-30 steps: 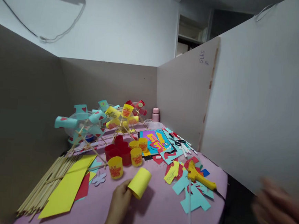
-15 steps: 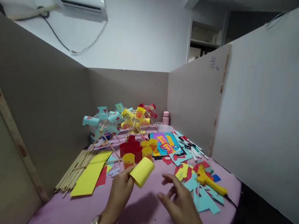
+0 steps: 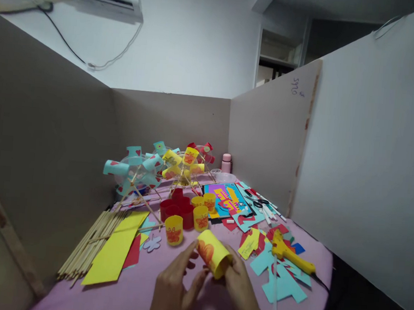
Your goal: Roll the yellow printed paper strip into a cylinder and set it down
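Observation:
A yellow paper tube point(image 3: 214, 254) with an orange butterfly-like figure is held tilted above the pink tablecloth. My right hand point(image 3: 238, 284) grips its lower right end, some fingers hidden behind or inside it. My left hand point(image 3: 180, 282) is beside the tube's left side, fingers and thumb apart. Just beyond stand several yellow paper cups with orange figures, the nearest a yellow cup point(image 3: 174, 230), and a cluster of red paper cups point(image 3: 187, 215).
Bamboo sticks point(image 3: 90, 246) and a yellow sheet point(image 3: 117, 250) lie left. Paper wheel models point(image 3: 134, 168) stand behind. Right are a yellow glue gun point(image 3: 292, 257), blue scraps point(image 3: 283, 283), scissors point(image 3: 261, 203), and markers. A pink bottle point(image 3: 226, 163) stands at the back.
The yellow tube has passed from my left hand to my right and turned, so its orange figure shows. My left hand has opened, and the view has shifted slightly.

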